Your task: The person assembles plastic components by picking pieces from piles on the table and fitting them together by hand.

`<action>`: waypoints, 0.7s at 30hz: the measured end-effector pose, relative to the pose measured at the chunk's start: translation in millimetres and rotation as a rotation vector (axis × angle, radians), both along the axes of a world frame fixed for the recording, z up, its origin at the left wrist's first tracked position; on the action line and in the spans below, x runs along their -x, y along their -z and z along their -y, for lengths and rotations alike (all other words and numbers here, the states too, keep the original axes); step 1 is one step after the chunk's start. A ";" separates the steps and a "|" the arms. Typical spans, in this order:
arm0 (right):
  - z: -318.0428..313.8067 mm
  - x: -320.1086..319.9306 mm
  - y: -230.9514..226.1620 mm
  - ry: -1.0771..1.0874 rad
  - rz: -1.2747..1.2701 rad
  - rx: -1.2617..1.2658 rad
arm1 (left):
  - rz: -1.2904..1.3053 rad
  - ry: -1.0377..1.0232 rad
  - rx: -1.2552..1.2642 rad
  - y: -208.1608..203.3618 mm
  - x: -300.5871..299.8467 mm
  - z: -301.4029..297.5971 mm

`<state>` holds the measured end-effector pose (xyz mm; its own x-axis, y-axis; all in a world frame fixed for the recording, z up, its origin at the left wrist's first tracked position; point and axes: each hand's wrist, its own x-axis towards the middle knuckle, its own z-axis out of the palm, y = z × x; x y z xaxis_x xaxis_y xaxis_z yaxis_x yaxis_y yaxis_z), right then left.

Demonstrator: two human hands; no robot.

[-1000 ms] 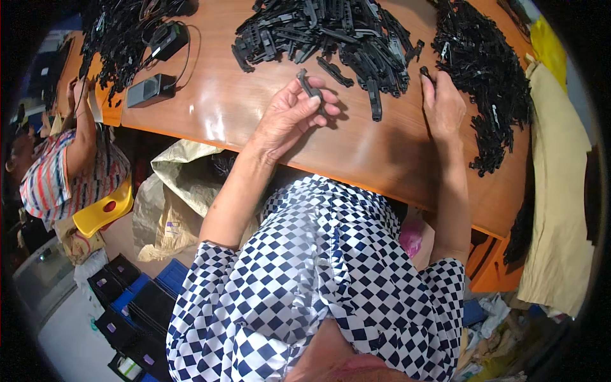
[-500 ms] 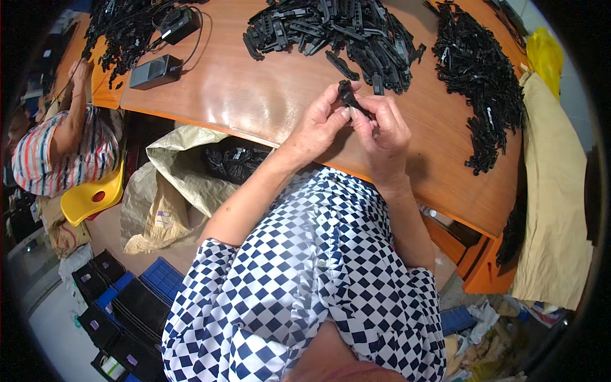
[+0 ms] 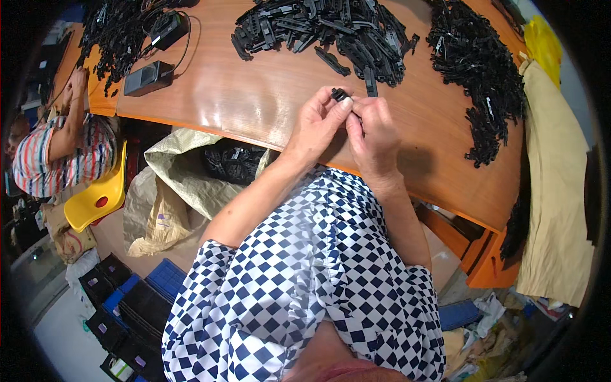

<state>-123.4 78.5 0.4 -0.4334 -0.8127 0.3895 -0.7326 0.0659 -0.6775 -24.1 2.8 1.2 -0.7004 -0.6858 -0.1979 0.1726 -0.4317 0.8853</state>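
Over the near edge of the brown table (image 3: 267, 102), my two hands meet around one small black plastic part (image 3: 340, 95). My left hand (image 3: 318, 121) pinches it between thumb and fingers, its dark end sticking out at the top. My right hand (image 3: 374, 130) is closed on the part's other end, which its fingers mostly hide. Just beyond my hands lies a heap of long black plastic parts (image 3: 331, 32), with a loose one (image 3: 332, 60) at its near edge. Off to the right spreads a second pile of thinner black parts (image 3: 474, 70).
A black adapter box (image 3: 148, 79) with a cable sits on the table's left, near another black pile (image 3: 114, 44). A co-worker in a striped top (image 3: 67, 149) sits by a yellow chair (image 3: 95, 197). Below the table stand an open woven sack (image 3: 181, 165) and dark crates (image 3: 143, 309).
The black part has turned and now shows less between my hands. My right hand has rotated and drawn slightly left. The whole view has shifted a little.
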 end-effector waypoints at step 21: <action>-21.4 13.4 -27.5 -0.007 0.586 -0.146 | -0.102 0.155 -0.071 -21.1 1.3 10.5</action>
<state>-136.9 99.8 27.8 -0.5363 -0.8436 -0.0284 -0.2407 0.1851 -0.9528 -25.4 -7.6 22.3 -0.8153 -0.5551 -0.1646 0.1864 -0.5209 0.8330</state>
